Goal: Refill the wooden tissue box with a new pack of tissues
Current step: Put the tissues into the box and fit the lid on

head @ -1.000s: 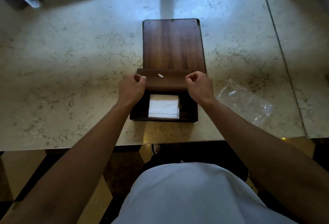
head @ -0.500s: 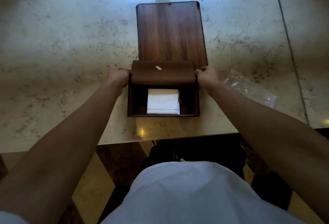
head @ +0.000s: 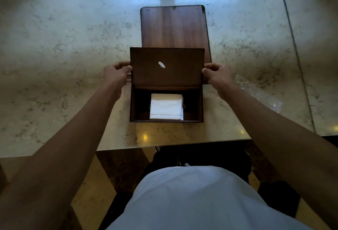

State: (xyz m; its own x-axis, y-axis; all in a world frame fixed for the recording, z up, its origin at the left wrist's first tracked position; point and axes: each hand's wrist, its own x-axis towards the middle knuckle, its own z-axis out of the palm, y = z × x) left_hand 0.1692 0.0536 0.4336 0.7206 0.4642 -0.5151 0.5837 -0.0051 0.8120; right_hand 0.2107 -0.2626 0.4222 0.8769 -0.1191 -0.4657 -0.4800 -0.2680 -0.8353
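The dark wooden tissue box [head: 201,105] stands open near the table's front edge. A folded stack of white tissues [head: 166,106] lies in its middle. Over the box's far half I hold a dark wooden panel [head: 170,78], tilted up with its flat face toward me. A small white scrap [head: 161,64] sticks to that face. My left hand [head: 117,72] pinches the panel's left edge and my right hand [head: 216,74] pinches its right edge. Whether the panel's lower edge rests on the box or joins it, I cannot tell.
A lighter wooden board [head: 173,27] lies flat on the marble table [head: 54,56] just behind the box. A crumpled clear plastic wrapper [head: 259,92] lies to the right of the box. The table's front edge [head: 164,144] is close to my body.
The panel has tipped up from lying low over the box to facing me. Both hands moved from its near edge to its side edges.
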